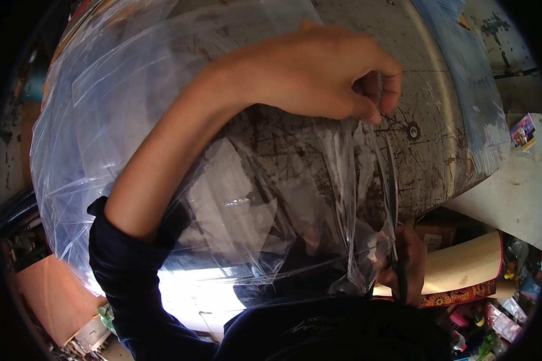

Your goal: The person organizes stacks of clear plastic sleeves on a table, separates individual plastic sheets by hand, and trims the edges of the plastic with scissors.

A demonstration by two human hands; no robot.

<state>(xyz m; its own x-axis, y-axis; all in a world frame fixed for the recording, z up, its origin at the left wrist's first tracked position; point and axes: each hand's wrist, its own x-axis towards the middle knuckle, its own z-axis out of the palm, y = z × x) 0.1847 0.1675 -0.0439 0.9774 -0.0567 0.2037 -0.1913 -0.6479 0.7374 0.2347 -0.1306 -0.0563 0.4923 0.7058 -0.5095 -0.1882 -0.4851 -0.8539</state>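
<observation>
My left hand point(337, 75) reaches across from the left, thumb and fingers pinched on the upper edge of a thin clear plastic sheet point(343, 180). The plastic hangs in narrow folds from those fingertips down toward my body. Low on the right, my right hand point(409, 265) is closed around a dark object point(398, 268), beside the gathered lower end of the plastic. The shape of this object is too unclear to name. Part of the right hand is hidden by the plastic and the dark object.
Wide layers of clear plastic point(120, 78) cover the left of a scratched, worn table point(427, 132). A bluish plastic stack point(473, 90) lies along its right side. Beyond stand a pale surface point(506, 198), a cream roll point(464, 268), mixed clutter point(494, 325) and an orange-brown board point(57, 298).
</observation>
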